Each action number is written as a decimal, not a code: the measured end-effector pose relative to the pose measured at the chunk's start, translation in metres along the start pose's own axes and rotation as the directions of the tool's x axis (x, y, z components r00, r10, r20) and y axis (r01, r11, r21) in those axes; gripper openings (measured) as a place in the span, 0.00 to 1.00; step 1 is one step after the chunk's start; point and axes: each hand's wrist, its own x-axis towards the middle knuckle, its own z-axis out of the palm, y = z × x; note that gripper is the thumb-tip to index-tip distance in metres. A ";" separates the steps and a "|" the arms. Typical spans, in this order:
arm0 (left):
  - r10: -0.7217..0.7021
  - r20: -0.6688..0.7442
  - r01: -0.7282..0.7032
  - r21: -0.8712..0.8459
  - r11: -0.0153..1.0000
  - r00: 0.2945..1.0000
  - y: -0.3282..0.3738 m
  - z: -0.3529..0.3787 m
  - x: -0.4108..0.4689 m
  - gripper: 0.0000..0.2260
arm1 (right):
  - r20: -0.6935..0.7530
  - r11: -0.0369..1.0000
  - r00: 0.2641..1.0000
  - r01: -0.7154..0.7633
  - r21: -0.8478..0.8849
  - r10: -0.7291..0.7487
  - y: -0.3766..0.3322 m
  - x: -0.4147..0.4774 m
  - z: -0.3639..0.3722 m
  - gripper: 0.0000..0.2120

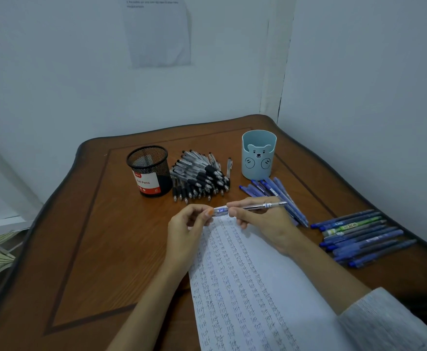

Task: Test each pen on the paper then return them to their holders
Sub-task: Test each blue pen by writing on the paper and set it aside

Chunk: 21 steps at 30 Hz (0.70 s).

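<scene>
Both hands hold one clear pen point(254, 206) level above the top of the paper point(253, 287), which is filled with columns of the word "test". My right hand point(263, 224) grips the barrel. My left hand point(191, 225) pinches the capped end point(220, 211). A black mesh holder point(149, 171) stands at the back left, with a pile of black pens point(199, 177) beside it. A light blue bear holder point(258, 154) stands at the back right, with blue pens point(278, 196) lying in front of it.
A row of several blue pens and one green pen point(359, 236) lies near the right edge of the brown wooden table point(86, 236). White walls close in behind and on the right. A sheet of paper point(158, 31) hangs on the back wall.
</scene>
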 end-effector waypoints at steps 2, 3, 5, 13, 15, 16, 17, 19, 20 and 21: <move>-0.009 0.011 0.009 0.004 1.000 1.000 -0.002 0.000 0.000 0.04 | 0.011 1.000 1.000 0.000 -0.017 0.001 0.001 0.000 0.001 0.09; -0.011 0.017 0.011 0.004 1.000 1.000 -0.002 -0.001 0.000 0.04 | 0.013 1.000 1.000 0.001 -0.023 0.000 0.001 0.000 0.001 0.09; -0.003 0.028 0.003 0.000 1.000 1.000 -0.003 -0.002 0.000 0.04 | 0.012 0.999 1.000 0.000 -0.035 0.001 0.001 0.000 0.002 0.09; 0.005 -0.022 -0.004 0.041 0.999 1.000 0.003 -0.001 0.001 0.04 | 0.029 0.986 0.996 -0.085 0.143 0.081 -0.008 0.001 -0.010 0.07; -0.012 -0.053 0.014 0.038 0.999 0.999 0.004 -0.002 0.000 0.04 | -0.053 0.999 0.998 -0.044 0.014 0.045 -0.015 0.000 -0.023 0.06; -0.019 -0.058 0.021 0.039 0.999 0.998 0.005 -0.002 -0.001 0.04 | -0.068 0.992 0.998 -0.025 -0.122 0.017 -0.019 -0.002 -0.029 0.05; -0.024 -0.057 0.026 0.042 0.999 0.998 0.006 -0.001 -0.001 0.04 | -0.055 0.959 0.999 -0.014 -0.283 -0.002 -0.023 -0.003 -0.035 0.05; -0.024 -0.039 0.026 0.061 0.998 0.999 0.006 0.000 -0.002 0.04 | 0.038 0.807 0.999 0.020 -0.590 0.003 -0.027 -0.006 -0.041 0.07; -0.016 -0.020 0.018 0.081 0.997 1.000 0.006 0.001 -0.002 0.04 | 0.101 0.706 0.995 0.071 -0.705 0.001 -0.026 -0.007 -0.042 0.07; -0.006 0.006 0.005 0.107 0.994 1.000 0.006 0.002 -0.002 0.04 | 0.158 0.606 0.987 0.132 -0.784 -0.012 -0.025 -0.008 -0.043 0.07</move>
